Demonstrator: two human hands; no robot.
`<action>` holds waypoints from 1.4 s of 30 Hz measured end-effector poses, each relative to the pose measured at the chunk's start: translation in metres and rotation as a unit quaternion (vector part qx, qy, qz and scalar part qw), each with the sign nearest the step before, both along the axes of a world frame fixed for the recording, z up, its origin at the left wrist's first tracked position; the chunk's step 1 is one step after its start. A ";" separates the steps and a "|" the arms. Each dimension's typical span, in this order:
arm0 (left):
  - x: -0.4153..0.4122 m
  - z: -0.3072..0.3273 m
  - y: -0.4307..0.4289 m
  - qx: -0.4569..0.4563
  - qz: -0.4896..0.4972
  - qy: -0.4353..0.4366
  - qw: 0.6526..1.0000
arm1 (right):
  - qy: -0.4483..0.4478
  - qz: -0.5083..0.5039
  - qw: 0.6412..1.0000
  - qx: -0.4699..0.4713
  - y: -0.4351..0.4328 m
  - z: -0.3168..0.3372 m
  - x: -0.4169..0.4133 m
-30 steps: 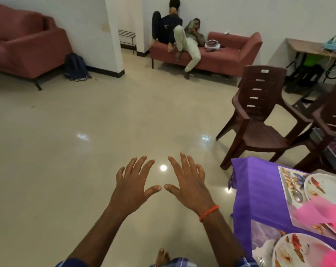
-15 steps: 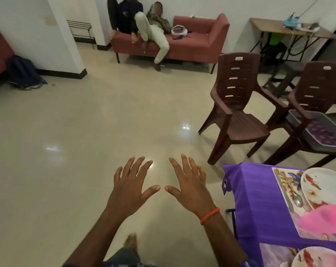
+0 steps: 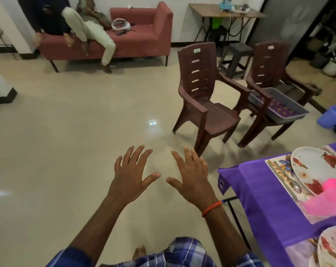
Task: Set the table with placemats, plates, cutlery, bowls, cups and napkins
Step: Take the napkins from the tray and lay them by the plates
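Note:
My left hand [image 3: 131, 174] and my right hand [image 3: 192, 177] are held out side by side over the floor, fingers spread, holding nothing. To the right stands the table under a purple cloth [image 3: 259, 201]. On it lies a flowered placemat [image 3: 276, 170] with a flowered plate [image 3: 321, 164], a spoon [image 3: 295, 185] and a pink cup [image 3: 334, 186] beside a pink napkin [image 3: 325, 206]. A second flowered plate [image 3: 332, 247] sits at the bottom right corner. Both hands are left of the table and touch nothing.
Two brown plastic chairs [image 3: 207, 97] stand beyond the table; the right one [image 3: 269, 74] carries a grey tray [image 3: 278, 105]. A blue bucket [image 3: 330, 116] is at the right edge. A red sofa [image 3: 140, 33] with people on it lines the far wall. Open tiled floor lies ahead.
The view has swung to the right, bringing more of the table, the second chair and the bucket into sight. Both hands keep the same spread pose.

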State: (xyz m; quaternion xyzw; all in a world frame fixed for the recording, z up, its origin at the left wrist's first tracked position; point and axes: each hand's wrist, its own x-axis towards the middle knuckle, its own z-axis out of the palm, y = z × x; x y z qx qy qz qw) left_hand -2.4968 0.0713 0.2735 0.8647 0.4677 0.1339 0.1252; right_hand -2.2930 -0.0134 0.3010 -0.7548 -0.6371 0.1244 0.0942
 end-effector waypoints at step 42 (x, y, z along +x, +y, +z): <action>0.461 -0.011 0.376 -0.038 -0.332 0.028 0.942 | 0.032 -0.333 0.942 -0.005 0.256 0.002 0.346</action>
